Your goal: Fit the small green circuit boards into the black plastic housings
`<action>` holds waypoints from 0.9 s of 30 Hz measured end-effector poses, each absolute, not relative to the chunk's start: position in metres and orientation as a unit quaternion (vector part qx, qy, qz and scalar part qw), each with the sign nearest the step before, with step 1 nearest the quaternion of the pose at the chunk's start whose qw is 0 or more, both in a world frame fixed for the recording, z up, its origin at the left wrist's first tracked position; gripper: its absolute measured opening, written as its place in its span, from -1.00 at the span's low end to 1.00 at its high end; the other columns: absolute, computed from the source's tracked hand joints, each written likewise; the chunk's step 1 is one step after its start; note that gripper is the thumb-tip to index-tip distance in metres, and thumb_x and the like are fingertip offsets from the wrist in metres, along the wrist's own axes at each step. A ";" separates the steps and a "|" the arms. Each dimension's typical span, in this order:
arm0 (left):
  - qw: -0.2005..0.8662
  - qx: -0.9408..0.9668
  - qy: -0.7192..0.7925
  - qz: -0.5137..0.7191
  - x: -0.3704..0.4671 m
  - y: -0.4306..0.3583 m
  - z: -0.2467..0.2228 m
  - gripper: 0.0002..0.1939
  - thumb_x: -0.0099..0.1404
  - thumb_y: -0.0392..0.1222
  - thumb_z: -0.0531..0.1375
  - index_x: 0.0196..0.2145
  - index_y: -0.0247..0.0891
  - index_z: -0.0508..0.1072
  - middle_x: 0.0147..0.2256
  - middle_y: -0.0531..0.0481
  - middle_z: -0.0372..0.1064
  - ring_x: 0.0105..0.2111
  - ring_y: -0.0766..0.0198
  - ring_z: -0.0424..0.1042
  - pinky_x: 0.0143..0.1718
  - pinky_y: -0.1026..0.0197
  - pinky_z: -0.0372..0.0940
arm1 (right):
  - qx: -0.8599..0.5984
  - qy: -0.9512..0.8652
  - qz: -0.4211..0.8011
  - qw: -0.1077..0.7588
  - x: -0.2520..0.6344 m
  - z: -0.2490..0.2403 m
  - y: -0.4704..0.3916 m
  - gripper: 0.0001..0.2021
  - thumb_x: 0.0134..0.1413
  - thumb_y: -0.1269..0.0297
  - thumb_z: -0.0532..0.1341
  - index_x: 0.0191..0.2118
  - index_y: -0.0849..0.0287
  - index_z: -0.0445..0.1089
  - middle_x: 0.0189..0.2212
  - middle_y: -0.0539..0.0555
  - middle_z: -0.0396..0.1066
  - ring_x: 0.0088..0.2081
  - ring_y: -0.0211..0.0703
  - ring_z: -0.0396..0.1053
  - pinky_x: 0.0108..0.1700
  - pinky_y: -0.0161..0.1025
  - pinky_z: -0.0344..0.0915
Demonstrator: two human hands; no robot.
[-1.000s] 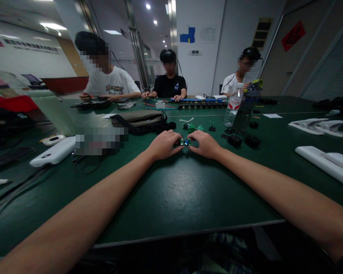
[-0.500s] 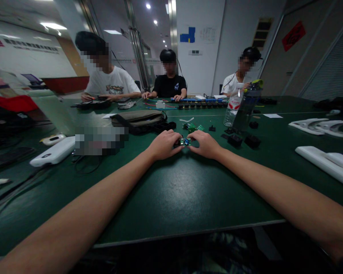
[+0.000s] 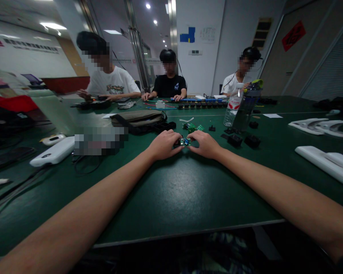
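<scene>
A small green circuit board (image 3: pixel 185 142) with a blue part on it is held between my two hands above the green table (image 3: pixel 177 205). My left hand (image 3: pixel 166 145) grips its left end, where something dark shows at the fingertips. On the right end, my right hand (image 3: pixel 203 144) closes thumb and fingers. Just beyond my hands lie more green boards (image 3: pixel 192 127) and a small black piece (image 3: pixel 212 128). Black blocks (image 3: pixel 234 140) sit to the right of my right hand.
A clear bottle (image 3: pixel 233 106) stands right of centre beside a dark bottle (image 3: pixel 248 108). A grey-brown bag (image 3: pixel 140 118) lies behind my left hand. White parts (image 3: pixel 326 165) are at the right, a white device (image 3: pixel 53 151) at the left. Three people sit across the table.
My hands and the board have barely moved. Across the table at the left, a person's hand has lifted slightly and shifted left.
</scene>
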State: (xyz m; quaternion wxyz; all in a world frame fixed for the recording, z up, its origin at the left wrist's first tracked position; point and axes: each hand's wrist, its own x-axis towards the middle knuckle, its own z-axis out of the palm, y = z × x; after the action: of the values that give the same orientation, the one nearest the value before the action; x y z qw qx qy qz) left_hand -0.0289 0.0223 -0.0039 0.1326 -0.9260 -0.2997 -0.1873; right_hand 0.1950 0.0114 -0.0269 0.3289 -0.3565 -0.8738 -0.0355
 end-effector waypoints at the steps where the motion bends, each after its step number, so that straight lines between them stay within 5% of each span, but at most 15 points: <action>1: 0.133 -0.926 -0.300 -0.187 -0.029 0.022 -0.004 -0.72 0.31 -0.01 0.13 -0.18 -0.27 0.40 -0.33 -0.09 0.45 -0.25 0.09 0.39 -0.24 0.09 0.20 | -0.358 -0.874 -0.034 0.328 0.195 -0.027 0.011 -0.77 0.03 0.37 0.30 -0.13 0.18 0.43 -0.28 0.11 0.46 -0.17 -0.05 0.39 -0.10 -0.15 0.32; 27: 0.142 -0.925 -0.300 -0.183 -0.029 0.020 -0.003 -0.70 0.32 0.01 0.13 -0.17 -0.28 0.40 -0.32 -0.10 0.45 -0.25 0.10 0.38 -0.23 0.10 0.21 | -0.359 -0.876 -0.033 0.320 0.195 -0.026 0.011 -0.77 0.04 0.35 0.30 -0.13 0.17 0.42 -0.28 0.10 0.46 -0.17 -0.05 0.38 -0.10 -0.15 0.32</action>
State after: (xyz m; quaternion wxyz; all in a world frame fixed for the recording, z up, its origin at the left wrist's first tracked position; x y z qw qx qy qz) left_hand -0.0292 0.0197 -0.0026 0.1423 -0.9254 -0.3000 -0.1828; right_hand 0.1953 0.0111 -0.0262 0.3197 -0.3595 -0.8761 -0.0330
